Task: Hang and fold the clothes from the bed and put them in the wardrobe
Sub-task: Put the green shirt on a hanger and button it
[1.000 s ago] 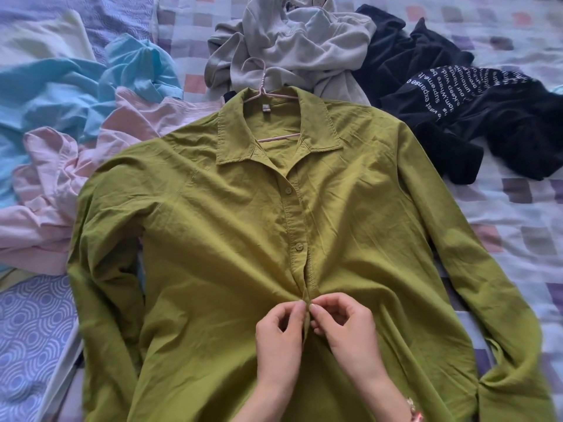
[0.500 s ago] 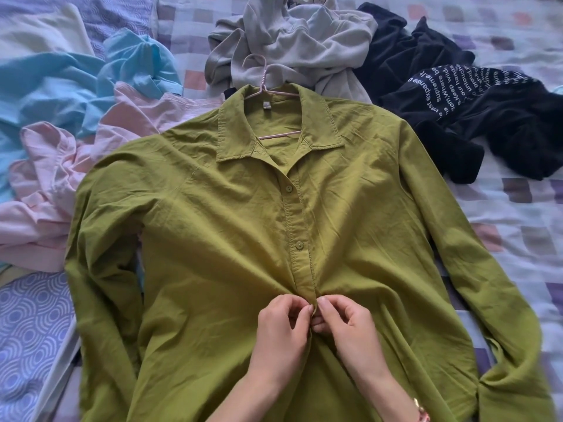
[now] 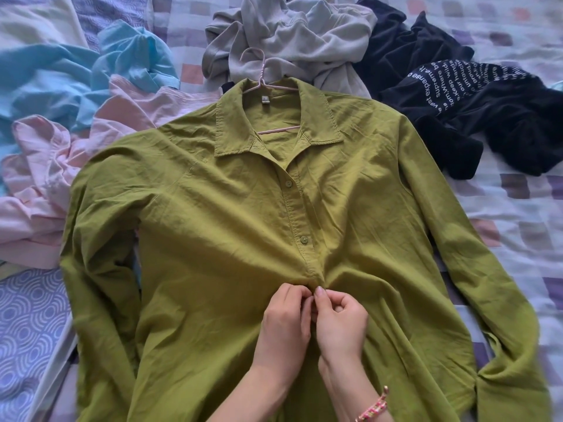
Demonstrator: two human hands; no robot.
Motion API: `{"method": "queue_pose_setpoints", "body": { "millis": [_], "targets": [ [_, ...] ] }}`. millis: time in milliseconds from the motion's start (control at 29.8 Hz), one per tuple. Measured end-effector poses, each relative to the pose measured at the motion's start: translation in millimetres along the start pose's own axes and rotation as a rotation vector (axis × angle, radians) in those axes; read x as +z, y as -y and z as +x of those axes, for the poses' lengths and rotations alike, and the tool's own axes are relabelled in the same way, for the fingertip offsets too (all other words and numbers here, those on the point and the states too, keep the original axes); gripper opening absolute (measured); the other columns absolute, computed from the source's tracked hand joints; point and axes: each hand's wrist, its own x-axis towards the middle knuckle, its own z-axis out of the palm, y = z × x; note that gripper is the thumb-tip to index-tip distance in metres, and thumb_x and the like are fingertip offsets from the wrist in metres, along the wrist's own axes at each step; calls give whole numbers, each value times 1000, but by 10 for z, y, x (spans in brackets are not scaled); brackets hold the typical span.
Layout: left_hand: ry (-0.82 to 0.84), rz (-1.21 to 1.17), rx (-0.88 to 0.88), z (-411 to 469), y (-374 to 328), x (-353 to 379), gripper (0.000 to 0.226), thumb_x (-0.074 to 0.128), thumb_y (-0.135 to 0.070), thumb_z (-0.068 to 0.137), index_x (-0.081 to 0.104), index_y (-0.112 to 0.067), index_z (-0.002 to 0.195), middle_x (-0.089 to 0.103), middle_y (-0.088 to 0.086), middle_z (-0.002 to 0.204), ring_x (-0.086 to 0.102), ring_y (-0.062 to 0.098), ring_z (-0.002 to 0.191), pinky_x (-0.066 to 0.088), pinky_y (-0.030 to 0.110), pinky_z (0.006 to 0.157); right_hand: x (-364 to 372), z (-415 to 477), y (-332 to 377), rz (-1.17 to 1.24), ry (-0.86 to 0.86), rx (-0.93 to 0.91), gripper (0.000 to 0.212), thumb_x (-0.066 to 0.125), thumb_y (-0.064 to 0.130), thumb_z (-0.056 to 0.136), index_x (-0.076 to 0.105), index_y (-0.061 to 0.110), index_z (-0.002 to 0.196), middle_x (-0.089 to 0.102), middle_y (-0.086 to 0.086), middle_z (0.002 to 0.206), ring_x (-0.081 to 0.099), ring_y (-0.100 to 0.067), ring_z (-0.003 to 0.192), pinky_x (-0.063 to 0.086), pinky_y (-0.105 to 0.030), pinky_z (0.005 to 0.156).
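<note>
An olive green shirt lies front up on the bed with its sleeves spread, on a pink hanger whose hook sticks out above the collar. Two buttons on its placket are fastened. Just below them my left hand and my right hand meet at the placket, fingertips pinching the shirt's front edges together. What lies between the fingertips is hidden.
Loose clothes ring the shirt on the checked bedsheet: a grey garment above the collar, a black printed top at the right, a pink shirt and a light blue garment at the left. A patterned cloth lies bottom left.
Both hands have slid slightly down the placket and stayed pinched together on it. The view has shifted a little; the shirt lies as before.
</note>
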Motion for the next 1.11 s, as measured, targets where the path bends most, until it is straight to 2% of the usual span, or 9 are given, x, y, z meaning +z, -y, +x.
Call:
{"method": "queue_pose_setpoints", "body": {
  "millis": [201,403,504,638,739,772,907,1041,1108],
  "targets": [
    [-3,63,145,29,53,9,24,44,-14,88,60,-5,74,57,4,71,54,19,60,45,26,59,10,-12,113,269,46,236,5,60,2,88,63,0,84,62,-11,71,56,-19,63,50,-24,56],
    [-25,73,265,43,91,-21,22,45,-8,87,60,-2,72,57,7,70,54,20,61,47,28,61,0,20,106,326,65,281,15,56,-1,89,60,5,76,58,-9,67,52,-17,58,46,-17,45],
    [-3,63,247,34,62,-40,22,43,-11,88,58,-4,74,55,6,71,51,16,60,45,24,59,-23,24,47,227,61,111,12,58,-2,88,60,6,80,60,-8,70,55,-16,60,48,-15,51],
    [87,297,142,75,-46,-100,22,38,-24,85,51,-14,71,50,-1,68,49,10,44,38,19,49,-163,-1,39,-60,135,-340,24,64,-1,83,57,21,77,64,5,75,62,-5,68,48,-10,64],
    [183,364,164,92,-43,-160,20,37,-25,82,47,-17,68,48,-3,67,50,14,44,27,19,38,-267,12,36,-153,178,-453,26,66,1,82,56,25,76,63,8,73,62,-1,71,48,-12,66],
    [212,323,143,100,-56,-190,19,38,-25,82,48,-16,69,49,-2,69,51,17,50,30,22,41,-281,23,32,-146,185,-444,26,67,2,81,55,24,76,63,8,73,61,-1,69,48,-12,65],
    [279,24,-183,162,-173,-252,18,50,-19,88,53,-12,72,50,-3,72,50,19,68,41,32,63,-287,38,32,-53,220,-330,29,68,0,80,48,20,76,56,3,62,53,0,51,43,-13,56],
    [454,-603,-818,341,-130,-331,26,55,-7,90,50,-14,66,45,-1,54,46,10,44,35,18,45,-335,68,73,-127,353,-429,25,66,3,83,51,22,80,63,4,69,58,0,61,47,-16,64],
    [430,-646,-880,284,-134,-297,25,50,-16,95,52,-15,71,47,-1,59,49,8,46,38,19,47,-451,116,91,-203,421,-439,21,62,6,87,54,25,81,65,3,71,60,-2,63,49,-19,68]
  ]
}}
